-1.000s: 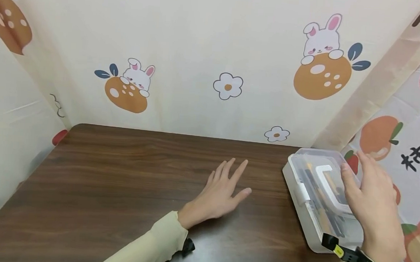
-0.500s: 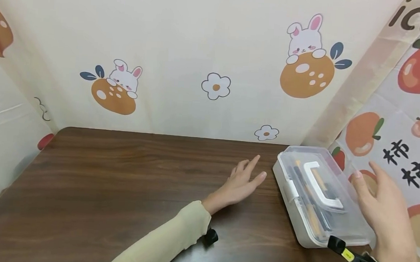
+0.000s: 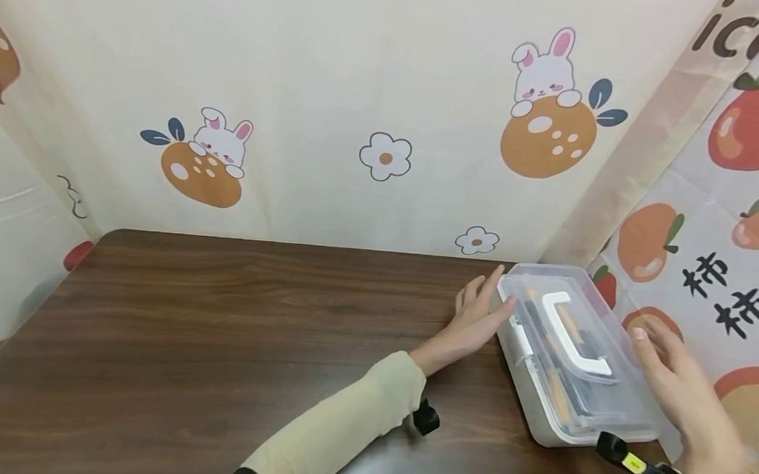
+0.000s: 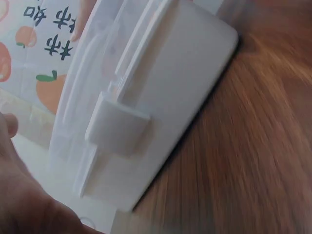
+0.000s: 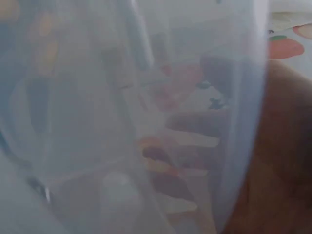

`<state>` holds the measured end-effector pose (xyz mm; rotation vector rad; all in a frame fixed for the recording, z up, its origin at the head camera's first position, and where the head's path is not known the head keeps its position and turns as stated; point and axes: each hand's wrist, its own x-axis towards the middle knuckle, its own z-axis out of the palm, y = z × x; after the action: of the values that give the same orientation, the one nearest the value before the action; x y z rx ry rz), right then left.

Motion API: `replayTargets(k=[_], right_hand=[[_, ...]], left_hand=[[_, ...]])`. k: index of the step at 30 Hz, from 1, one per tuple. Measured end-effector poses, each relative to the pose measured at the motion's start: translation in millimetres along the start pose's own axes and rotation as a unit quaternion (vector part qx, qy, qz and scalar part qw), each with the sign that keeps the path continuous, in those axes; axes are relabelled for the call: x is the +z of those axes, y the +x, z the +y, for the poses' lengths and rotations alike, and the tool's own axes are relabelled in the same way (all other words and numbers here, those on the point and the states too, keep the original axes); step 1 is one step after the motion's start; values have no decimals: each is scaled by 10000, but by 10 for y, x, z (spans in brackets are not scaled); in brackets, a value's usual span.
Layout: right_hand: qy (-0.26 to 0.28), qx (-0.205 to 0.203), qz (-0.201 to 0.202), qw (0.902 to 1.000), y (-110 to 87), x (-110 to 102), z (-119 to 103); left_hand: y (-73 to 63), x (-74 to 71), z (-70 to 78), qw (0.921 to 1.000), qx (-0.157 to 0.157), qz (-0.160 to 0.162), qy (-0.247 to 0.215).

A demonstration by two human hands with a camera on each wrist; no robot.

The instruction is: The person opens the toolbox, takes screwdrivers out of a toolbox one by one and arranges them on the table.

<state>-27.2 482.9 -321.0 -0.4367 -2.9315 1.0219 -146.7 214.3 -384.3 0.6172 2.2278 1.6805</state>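
Observation:
A storage box [image 3: 594, 402] with a clear lid and white base sits at the table's right edge, lid down. A white handle [image 3: 572, 339] lies flat on the lid. Tan and dark sticks show blurrily through it. My left hand [image 3: 468, 326], fingers extended, is at the box's far left side; whether it touches is unclear. The left wrist view shows the white latch [image 4: 119, 126] against the box wall. My right hand [image 3: 689, 394] is along the box's right side, fingers slightly bent. Its fingers appear blurred through the clear plastic in the right wrist view.
The box stands on a dark wood-grain table [image 3: 216, 343]. A cream cloth [image 3: 317, 81] with rabbit and flower prints hangs behind it. To the right is a white cloth [image 3: 699, 235] printed with fruit and black characters.
My left hand has moved right, up to the box's left side. The right hand has left the lid top for the box's right side. The head view has turned slightly right.

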Motion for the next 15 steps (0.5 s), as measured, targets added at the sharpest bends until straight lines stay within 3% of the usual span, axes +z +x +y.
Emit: replayTargets(k=[4, 9, 15], right_hand=[[206, 77, -193, 9996, 59, 32, 79], [114, 227, -358, 9990, 78, 22, 125], [15, 363, -681, 9970, 121, 65, 206]], left_hand=[[69, 148, 19, 9992, 222, 204, -273], [124, 324, 77, 9979, 229, 392, -469], [175, 481, 126, 9980, 119, 591, -204]])
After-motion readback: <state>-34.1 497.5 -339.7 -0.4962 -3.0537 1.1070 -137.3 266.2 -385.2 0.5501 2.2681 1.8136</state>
